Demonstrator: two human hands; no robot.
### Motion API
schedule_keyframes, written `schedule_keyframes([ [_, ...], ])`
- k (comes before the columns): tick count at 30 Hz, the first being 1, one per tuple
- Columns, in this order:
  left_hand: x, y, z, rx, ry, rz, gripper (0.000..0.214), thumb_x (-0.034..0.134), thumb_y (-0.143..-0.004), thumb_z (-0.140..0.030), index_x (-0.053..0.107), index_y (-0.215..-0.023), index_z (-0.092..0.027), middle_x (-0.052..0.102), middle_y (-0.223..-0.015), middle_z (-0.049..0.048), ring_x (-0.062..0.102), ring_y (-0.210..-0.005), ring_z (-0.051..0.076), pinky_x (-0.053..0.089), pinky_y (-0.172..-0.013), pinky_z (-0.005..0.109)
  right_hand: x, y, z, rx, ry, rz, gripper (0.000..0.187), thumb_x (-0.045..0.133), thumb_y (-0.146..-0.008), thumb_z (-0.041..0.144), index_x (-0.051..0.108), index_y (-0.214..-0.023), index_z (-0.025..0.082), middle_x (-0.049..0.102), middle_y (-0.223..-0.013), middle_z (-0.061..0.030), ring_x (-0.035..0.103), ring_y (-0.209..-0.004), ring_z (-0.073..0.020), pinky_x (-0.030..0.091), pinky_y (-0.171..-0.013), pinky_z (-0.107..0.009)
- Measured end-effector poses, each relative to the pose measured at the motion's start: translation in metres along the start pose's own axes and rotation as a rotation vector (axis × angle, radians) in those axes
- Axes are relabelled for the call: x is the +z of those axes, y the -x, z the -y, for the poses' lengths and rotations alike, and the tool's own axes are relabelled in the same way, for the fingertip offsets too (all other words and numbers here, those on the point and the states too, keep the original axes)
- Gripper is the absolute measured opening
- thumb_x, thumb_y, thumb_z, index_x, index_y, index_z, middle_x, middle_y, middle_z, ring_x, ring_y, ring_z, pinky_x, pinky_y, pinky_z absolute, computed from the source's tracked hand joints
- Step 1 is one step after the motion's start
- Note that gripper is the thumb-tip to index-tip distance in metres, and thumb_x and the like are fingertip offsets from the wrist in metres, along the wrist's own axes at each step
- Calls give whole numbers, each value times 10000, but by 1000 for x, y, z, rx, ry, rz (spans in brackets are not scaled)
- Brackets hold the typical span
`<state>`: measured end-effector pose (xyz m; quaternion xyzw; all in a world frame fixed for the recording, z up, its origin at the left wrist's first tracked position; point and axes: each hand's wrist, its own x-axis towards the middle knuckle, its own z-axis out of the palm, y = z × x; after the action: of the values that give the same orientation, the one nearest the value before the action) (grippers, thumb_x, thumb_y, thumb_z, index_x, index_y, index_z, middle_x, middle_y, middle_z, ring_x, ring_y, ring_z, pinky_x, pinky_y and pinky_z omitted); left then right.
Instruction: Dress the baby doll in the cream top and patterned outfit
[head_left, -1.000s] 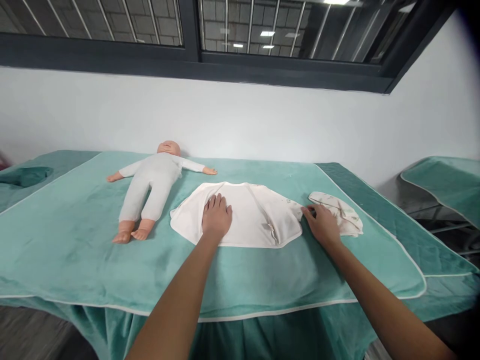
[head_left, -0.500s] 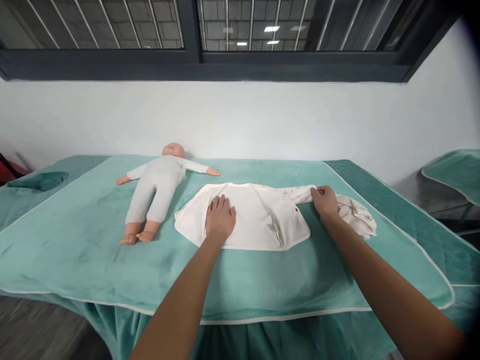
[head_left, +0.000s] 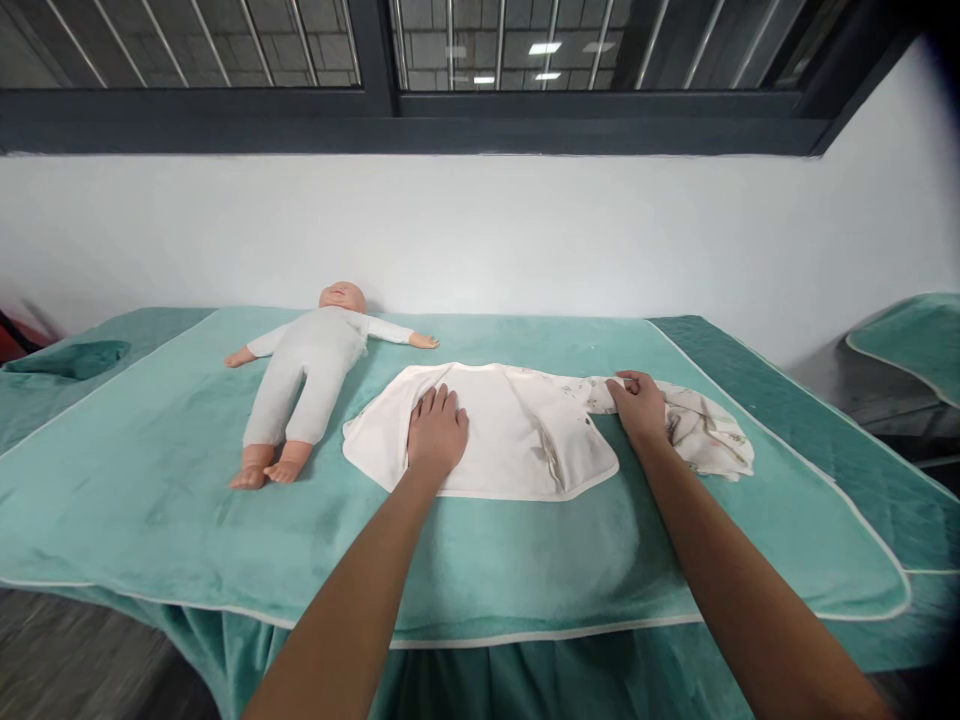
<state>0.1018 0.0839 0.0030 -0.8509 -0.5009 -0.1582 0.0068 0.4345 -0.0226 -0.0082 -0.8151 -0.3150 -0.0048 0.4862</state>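
Observation:
A white baby garment lies spread flat on the teal blanket. My left hand rests palm down on its left half, fingers stretched out and holding nothing. My right hand is closed on the garment's right sleeve, pinching the cloth where it meets a second crumpled white patterned cloth. A baby doll in a pale grey suit lies on its back to the left of the garment, arms out, head toward the wall.
The blanket covers a table against a white wall under a dark-framed window. A bunched dark green cloth lies at far left. Another teal-covered surface stands at far right across a gap.
My right hand moved from the table beside the garment up to its sleeve, took hold of it, and drew it out to the right. My left hand stayed pressed on the garment.

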Motion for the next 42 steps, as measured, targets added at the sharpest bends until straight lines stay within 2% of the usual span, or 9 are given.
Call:
schedule_keyframes([
  [6, 0, 0, 0, -5, -2, -5, 523, 273, -988, -361, 494, -1428, -184, 403, -1569, 39, 311, -1464, 239, 264, -1212, 431, 6, -15, -6, -69, 99, 0, 408, 466, -825, 307, 628, -1177, 181, 683, -1156, -126, 611, -1056, -265, 450, -926, -388],
  [13, 0, 1, 0, -1, 1, -13, 523, 279, -988, -364, 495, -1426, -177, 405, -1568, 41, 325, -1454, 243, 282, -1203, 431, 10, -13, -3, -105, 308, 22, 435, 483, -789, 253, 647, -1176, 141, 639, -1164, -184, 603, -987, -305, 447, -893, -436],
  [15, 1, 1, 0, -3, -1, -19, 517, 280, -988, -361, 498, -1422, -185, 409, -1566, 41, 326, -1453, 239, 281, -1202, 427, 8, -6, 2, -175, 337, -25, 448, 474, -807, 252, 633, -1206, 122, 564, -1289, -206, 572, -1084, -327, 428, -946, -460],
  [18, 2, 2, 0, 1, 0, -30, 513, 283, -987, -362, 502, -1418, -190, 414, -1562, 41, 328, -1452, 239, 281, -1202, 426, 7, 6, 11, -428, 340, -70, 419, 425, -885, 244, 621, -1231, 113, 523, -1371, -202, 490, -1255, -324, 383, -1055, -477],
  [22, 3, 1, 1, 4, 5, -31, 517, 279, -989, -365, 498, -1423, -189, 413, -1563, 39, 329, -1450, 240, 284, -1200, 428, 17, 19, 17, -670, 373, 292, 452, 347, -989, 351, 569, -1323, 142, 551, -1421, -145, 474, -1330, -256, 369, -1123, -437],
  [25, 3, 1, 1, 5, 4, -33, 517, 277, -990, -365, 500, -1421, -186, 412, -1563, 41, 326, -1452, 240, 285, -1198, 431, 25, 23, 14, -624, 457, 438, 502, 315, -1006, 414, 528, -1377, 153, 498, -1488, -134, 437, -1386, -268, 345, -1139, -493],
  [30, 2, 2, 2, 4, 14, -28, 513, 282, -990, -362, 504, -1415, -181, 407, -1566, 47, 324, -1454, 246, 290, -1195, 439, 21, 18, 3, -460, 617, 453, 592, 271, -1015, 455, 404, -1477, 109, 332, -1590, -149, 297, -1476, -285, 258, -1184, -517],
  [37, 2, 3, 1, 2, 31, -41, 508, 291, -991, -356, 511, -1410, -172, 422, -1556, 59, 328, -1448, 250, 281, -1196, 432, 11, 9, 3, -350, 672, 414, 589, 299, -1001, 441, 447, -1430, 66, 358, -1556, -229, 309, -1461, -350, 250, -1144, -618],
  [42, 4, 3, 1, 4, 40, -53, 500, 299, -991, -349, 520, -1403, -172, 424, -1555, 64, 335, -1443, 256, 285, -1188, 441, 21, 50, 32, -589, 537, 396, 601, 242, -1022, 448, 384, -1486, 93, 314, -1593, -176, 258, -1495, -273, 238, -1195, -508],
])
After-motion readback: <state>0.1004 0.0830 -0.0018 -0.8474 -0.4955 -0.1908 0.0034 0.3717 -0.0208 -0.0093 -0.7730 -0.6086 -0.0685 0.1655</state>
